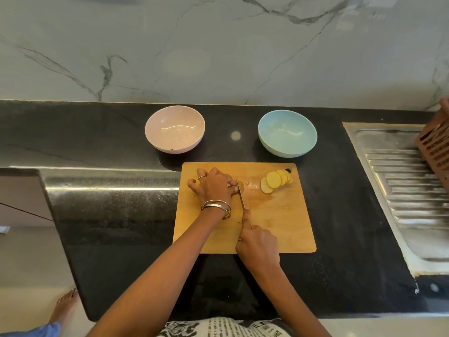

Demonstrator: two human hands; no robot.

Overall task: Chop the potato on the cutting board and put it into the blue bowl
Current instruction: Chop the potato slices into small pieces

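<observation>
Wooden board (279, 215); potato hidden under gripping left hand (213, 186), right hand (258, 244) clutching knife (241, 198).

Silver bangles (216, 207), finger ring (201, 177), bare forearms, black-white patterned garment (226, 328).

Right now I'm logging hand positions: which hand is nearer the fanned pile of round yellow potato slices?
Left. The left hand holds the potato piece just left of the potato slices; the right hand grips the knife at the board's near edge.
</observation>
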